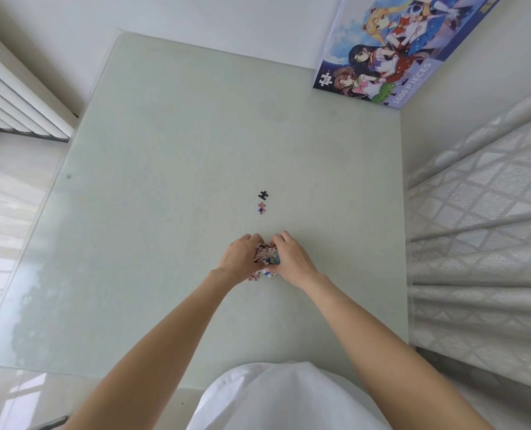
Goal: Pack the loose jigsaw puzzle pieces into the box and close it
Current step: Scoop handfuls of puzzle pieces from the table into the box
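Plainly the left hand [241, 259] and right hand [290, 259] cup a small heap of puzzle pieces [265, 255] between them on the tabletop [165, 181], fingers curled in against it; a few strays poke out at the near side. Two loose pieces [262, 201] lie just beyond; the box [391, 48] stands well apart at the far right corner. Light, thin and slippery, the pieces likely spill unless scooped from beneath with both palms.

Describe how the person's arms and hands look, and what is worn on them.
Both forearms are bare, with no sleeves in view. The left hand and right hand wear no gloves, rings, watch or bracelet that shows. A white garment covers the torso below.
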The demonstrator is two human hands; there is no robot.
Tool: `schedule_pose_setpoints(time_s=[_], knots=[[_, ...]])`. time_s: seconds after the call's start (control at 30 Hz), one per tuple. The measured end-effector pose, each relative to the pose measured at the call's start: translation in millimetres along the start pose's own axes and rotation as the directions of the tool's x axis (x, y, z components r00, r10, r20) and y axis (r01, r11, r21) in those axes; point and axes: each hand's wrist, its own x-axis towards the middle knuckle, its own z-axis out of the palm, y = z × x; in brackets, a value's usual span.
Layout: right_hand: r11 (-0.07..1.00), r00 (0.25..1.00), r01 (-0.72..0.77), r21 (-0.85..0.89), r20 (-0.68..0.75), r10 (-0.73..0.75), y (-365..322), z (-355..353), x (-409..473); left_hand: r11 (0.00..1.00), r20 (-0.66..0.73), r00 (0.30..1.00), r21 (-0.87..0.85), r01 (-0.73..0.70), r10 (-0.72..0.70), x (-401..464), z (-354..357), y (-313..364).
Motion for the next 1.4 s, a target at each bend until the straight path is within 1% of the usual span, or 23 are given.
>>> schedule_pose_setpoints(time_s=[0.13,0.23,0.33,0.43,0.57,0.67,0.77,0.83,0.9,1.0,1.07,1.13,1.23,1.33,1.4], knots=[[0.999,1.0,0.018,0.041,0.016,-0.019,3.6,-2.9,-1.3,1.0,0.024,1.0,0.005,0.012,-0.012,-3.5,0.1,0.3],[0.995,0.998,0.063,0.076,-0.018,-0.062,10.7,-4.9,-6.6,0.999,0.002,1.0,-0.029,0.022,-0.022,-8.4,2.3,6.5],[0.991,0.993,0.103,0.081,-0.062,-0.098,19.0,-5.9,-12.5,0.987,-0.039,0.995,-0.132,0.087,-0.093,-13.8,7.0,15.1],[0.987,0.989,0.127,0.097,-0.085,-0.119,33.7,-9.9,-19.0,0.974,-0.071,0.986,-0.178,0.137,-0.152,-21.0,13.4,26.7],[0.982,0.987,0.129,0.136,-0.116,-0.113,53.2,-17.9,-23.8,0.957,-0.114,0.97,-0.221,0.187,-0.215,-27.9,17.0,33.9],[0.969,0.986,0.123,0.215,-0.135,-0.095,65.2,-30.8,-29.3,0.943,-0.154,0.951,-0.245,0.226,-0.268,-33.1,17.1,36.9],[0.96,0.988,0.082,0.268,-0.146,-0.043,73.5,-43.0,-34.4,0.928,-0.188,0.933,-0.273,0.252,-0.308,-38.7,14.4,41.1],[0.959,0.991,0.057,0.278,-0.131,-0.021,79.2,-50.7,-37.4,0.925,-0.198,0.93,-0.289,0.247,-0.31,-41.1,9.5,47.2],[0.95,0.994,0.045,0.31,-0.109,-0.011,84.5,-57.7,-38.9,0.937,-0.226,0.936,-0.287,0.202,-0.271,-41.0,1.9,53.8],[0.918,0.994,0.04,0.394,-0.106,0.003,87.2,-83.6,-43.5,0.956,-0.288,0.944,-0.284,0.075,-0.16,-38.6,-20.2,69.6],[0.88,0.994,0.045,0.473,-0.108,0.008,81.9,-115.4,-44.3,0.957,-0.321,0.943,-0.291,-0.013,-0.085,-30.2,-47.2,86.5],[0.824,0.99,0.068,0.562,-0.139,0.013,72.4,-156.8,-43.1,0.953,-0.346,0.938,-0.282,-0.109,0.005,-18.5,-80.1,106.6],[0.791,0.968,0.143,0.595,-0.252,0.015,62.6,-222.9,-37.7,0.928,-0.392,0.913,-0.289,-0.234,0.109,3.7,-129.6,141.6],[0.798,0.931,0.209,0.565,-0.365,0.015,54.9,-287.5,-28.1,0.888,-0.413,0.891,-0.315,-0.335,0.19,30.8,-177.5,179.1],[0.803,0.862,0.292,0.519,-0.506,0.014,53.5,-343.9,-12.4,0.864,-0.443,0.852,-0.271,-0.424,0.28,64.8,-223.4,214.8]])
